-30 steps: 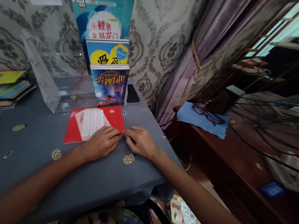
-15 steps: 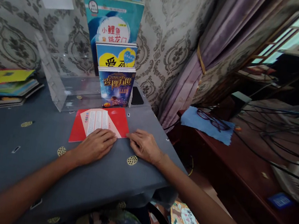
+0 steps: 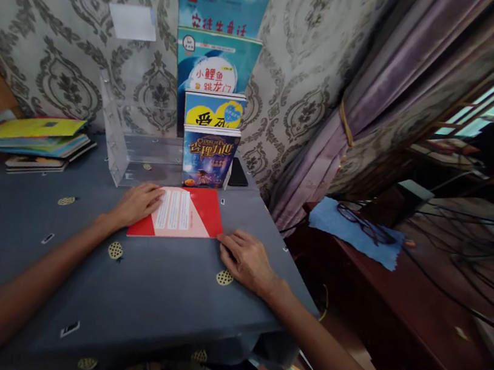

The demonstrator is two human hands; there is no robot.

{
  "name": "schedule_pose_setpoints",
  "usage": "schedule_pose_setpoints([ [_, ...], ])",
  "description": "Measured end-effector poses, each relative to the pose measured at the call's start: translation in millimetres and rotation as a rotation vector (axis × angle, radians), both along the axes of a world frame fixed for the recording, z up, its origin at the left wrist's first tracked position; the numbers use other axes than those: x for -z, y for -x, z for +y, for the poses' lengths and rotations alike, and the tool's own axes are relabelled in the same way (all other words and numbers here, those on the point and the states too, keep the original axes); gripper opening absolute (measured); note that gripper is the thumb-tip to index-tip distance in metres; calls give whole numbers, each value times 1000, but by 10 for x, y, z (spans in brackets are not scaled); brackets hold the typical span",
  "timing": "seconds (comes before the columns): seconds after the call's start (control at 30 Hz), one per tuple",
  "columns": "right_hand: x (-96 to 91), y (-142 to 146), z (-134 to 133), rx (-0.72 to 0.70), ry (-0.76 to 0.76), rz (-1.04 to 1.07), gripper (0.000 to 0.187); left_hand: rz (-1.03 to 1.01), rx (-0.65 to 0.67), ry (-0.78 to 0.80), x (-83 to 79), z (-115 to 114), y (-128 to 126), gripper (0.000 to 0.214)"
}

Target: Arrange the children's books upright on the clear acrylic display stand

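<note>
A red book (image 3: 199, 215) with a pale text panel lies flat on the grey tablecloth (image 3: 158, 295), just in front of a clear stand. My left hand (image 3: 136, 205) rests on the book's left edge with fingers loosely curled over it. At the book's near right corner, my right hand (image 3: 246, 258) lies flat on the cloth, its fingertips touching that corner. The clear acrylic stand (image 3: 132, 150) holds several upright children's books (image 3: 205, 154) in rising tiers against the wall.
A stack of flat books (image 3: 36, 143) lies at the far left of the table. A black phone (image 3: 238, 174) sits beside the stand. Right of the table is a dark wooden desk (image 3: 418, 307) with a blue cloth (image 3: 355, 231), glasses and cables. A curtain (image 3: 344, 113) hangs between.
My left hand slid from the book's near edge to its left edge. The right hand stayed at the near right corner. The view shifted, so everything sits further right and lower.
</note>
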State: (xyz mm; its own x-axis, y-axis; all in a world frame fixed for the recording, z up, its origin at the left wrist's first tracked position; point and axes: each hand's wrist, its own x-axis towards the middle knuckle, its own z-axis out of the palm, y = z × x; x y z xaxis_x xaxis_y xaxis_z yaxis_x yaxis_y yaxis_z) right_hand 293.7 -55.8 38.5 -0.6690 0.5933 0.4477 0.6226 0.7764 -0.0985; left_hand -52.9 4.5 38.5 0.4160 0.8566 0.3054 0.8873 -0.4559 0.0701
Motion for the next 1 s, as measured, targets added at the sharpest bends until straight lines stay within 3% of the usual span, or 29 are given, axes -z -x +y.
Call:
schedule_pose_setpoints([
  [0.1, 3, 4, -11, 21, -1, 1, 23, -10, -46, 37, 39, 63, 133, 41],
  [0.23, 21, 13, -22, 43, -16, -17, 25, 19, -53, 39, 55, 43, 125, 44],
  [0.57, 42, 40, -68, 122, -11, -15, 20, 165, -98, 99, -188, 95, -65, 42],
  [0.73, 38, 38, -73, 152, -14, -27, 19, 181, -157, 67, -206, 93, -117, 45],
  [0.9, -10, 49, -22, 229, 22, -56, 19, 180, -179, -12, -203, -124, -94, 45],
  [1.0, -58, 102, 78, 246, 39, -78, 22, 218, -232, 69, -254, -384, -96, 45],
])
